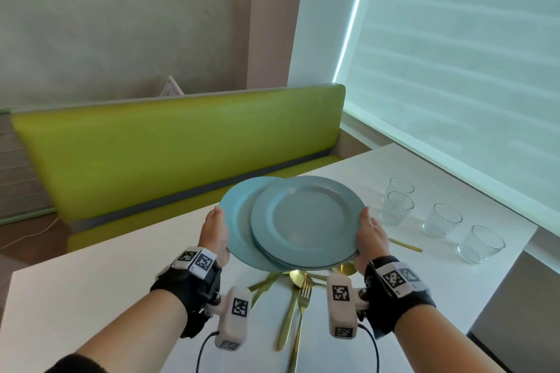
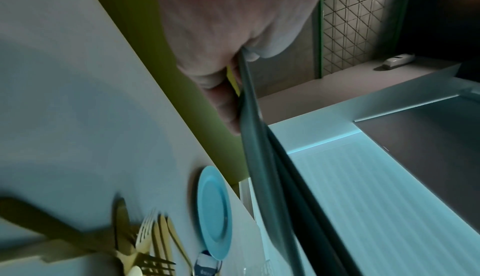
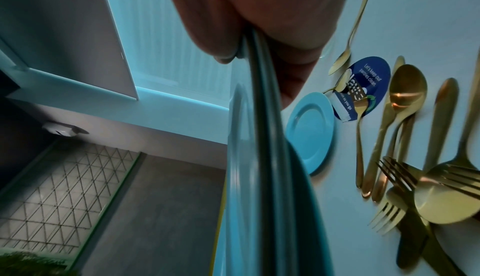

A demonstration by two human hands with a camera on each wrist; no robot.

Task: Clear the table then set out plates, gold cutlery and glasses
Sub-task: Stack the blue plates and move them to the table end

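Observation:
A stack of blue plates (image 1: 309,218) hangs above the white table (image 1: 91,297), the lower plate (image 1: 236,221) slid out to the left. My left hand (image 1: 213,230) grips the stack's left rim and my right hand (image 1: 371,236) grips its right rim, thumbs on top. The wrist views show the stack edge-on (image 2: 272,178) (image 3: 259,178), pinched by each hand (image 2: 228,55) (image 3: 259,24). Gold cutlery (image 1: 298,297) (image 3: 405,137) (image 2: 145,239) lies in a loose pile under the stack. Another blue plate (image 3: 310,133) (image 2: 214,212) lies flat on the table beyond it. Several clear glasses (image 1: 397,209) stand at the right.
A green bench (image 1: 181,154) runs along the table's far side. A window blind (image 1: 454,70) closes off the right. A round blue sticker (image 3: 363,87) lies among the cutlery. One gold piece (image 1: 406,245) lies apart, near the glasses.

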